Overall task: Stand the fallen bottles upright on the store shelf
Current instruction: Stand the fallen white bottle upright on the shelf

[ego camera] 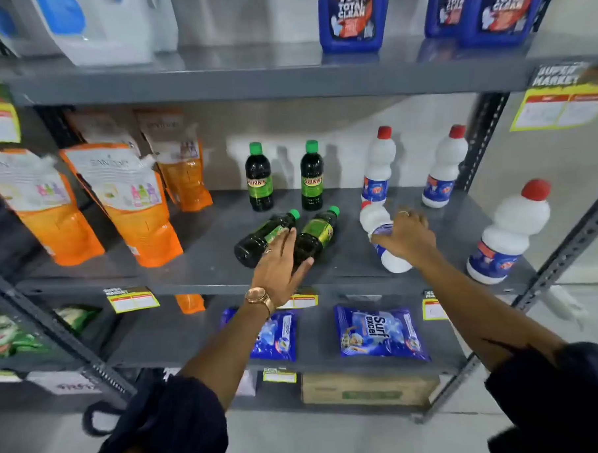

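On the grey middle shelf two dark bottles with green caps lie on their sides, caps pointing back right: the left one and the right one. My left hand reaches between them, fingers stretched out and thumb spread against the right one, holding nothing. A white bottle with a red cap lies fallen further right, and my right hand is wrapped over its middle. Upright behind stand two dark bottles and two white bottles. A third white bottle stands at the front right.
Orange refill pouches fill the shelf's left half. Blue detergent jugs stand on the shelf above. Blue detergent packets lie on the shelf below, with a carton under them. A slotted steel post bounds the right side.
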Tool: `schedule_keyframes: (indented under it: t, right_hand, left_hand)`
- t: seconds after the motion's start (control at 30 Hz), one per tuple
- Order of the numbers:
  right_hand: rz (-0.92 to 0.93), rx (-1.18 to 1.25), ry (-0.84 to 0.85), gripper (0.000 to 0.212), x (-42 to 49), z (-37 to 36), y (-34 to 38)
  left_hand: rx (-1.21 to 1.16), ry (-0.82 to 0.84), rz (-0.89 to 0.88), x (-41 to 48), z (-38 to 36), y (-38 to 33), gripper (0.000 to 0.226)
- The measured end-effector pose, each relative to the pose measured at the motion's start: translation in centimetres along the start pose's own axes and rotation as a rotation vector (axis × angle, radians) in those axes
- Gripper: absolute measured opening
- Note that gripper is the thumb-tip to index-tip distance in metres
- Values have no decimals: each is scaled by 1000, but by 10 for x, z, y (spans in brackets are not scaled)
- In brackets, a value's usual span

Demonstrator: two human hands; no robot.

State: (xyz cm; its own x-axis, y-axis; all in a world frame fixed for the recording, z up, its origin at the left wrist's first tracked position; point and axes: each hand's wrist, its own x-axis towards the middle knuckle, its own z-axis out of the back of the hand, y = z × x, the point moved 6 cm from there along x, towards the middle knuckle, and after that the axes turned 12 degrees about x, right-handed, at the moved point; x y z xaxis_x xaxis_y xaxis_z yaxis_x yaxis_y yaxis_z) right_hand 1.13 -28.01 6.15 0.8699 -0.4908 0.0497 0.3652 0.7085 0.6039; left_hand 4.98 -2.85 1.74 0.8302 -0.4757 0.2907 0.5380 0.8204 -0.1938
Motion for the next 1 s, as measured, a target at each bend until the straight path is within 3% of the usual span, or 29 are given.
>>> schedule_keyframes:
  t: [0.07,0.17,0.33,0.47,0.57,0.8,1.0]
  right_hand:
    - [-168,16,72,83,11,-8,-15]
    - [-295,141,178,75,29,-26,-37]
    - [-346,393,67,54,38,-37,-63]
    - [-181,650,-247,59,35,-34,-63]
    - [-59,849,-352,73,39,-36,-53]
    - [42,905,-220,94,55,-48,-64]
    - [49,860,-129,73,46,-48,-79]
  left_hand:
    - [-106,57,92,8,-14,7,82]
    - [-208,123,195,13,-36,16,89]
    - [-12,-52,238,11,-48,22,90]
    - [95,-122,257,11,-48,18,88]
    - [119,-120,273,8,-47,20,87]
    - [138,-141,280,14,-47,17,86]
    - [107,-136,310,11,-45,16,86]
